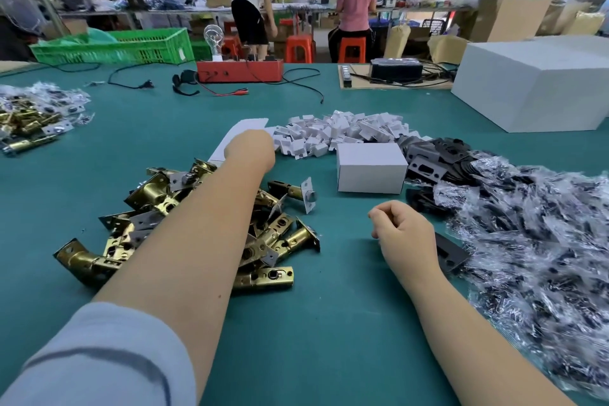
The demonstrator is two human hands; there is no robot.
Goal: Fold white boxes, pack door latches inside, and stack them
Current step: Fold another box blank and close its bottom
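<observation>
My left hand (252,147) reaches far forward over the pile of brass door latches (201,224) and lies on a flat white box blank (244,127). Its fingers are hidden behind the back of the hand. A folded, closed white box (370,168) stands on the green table right of centre. My right hand (400,227) rests on the table in front of that box, its fingers curled into a fist with nothing visible in it. A black strike plate (453,255) lies just right of that hand.
A heap of small white card inserts (339,132) lies behind the box. Black plates and plastic-wrapped parts (534,241) cover the right side. More bagged brass latches (36,119) lie far left. A big white carton (534,82) and a red tester box (240,71) stand at the back.
</observation>
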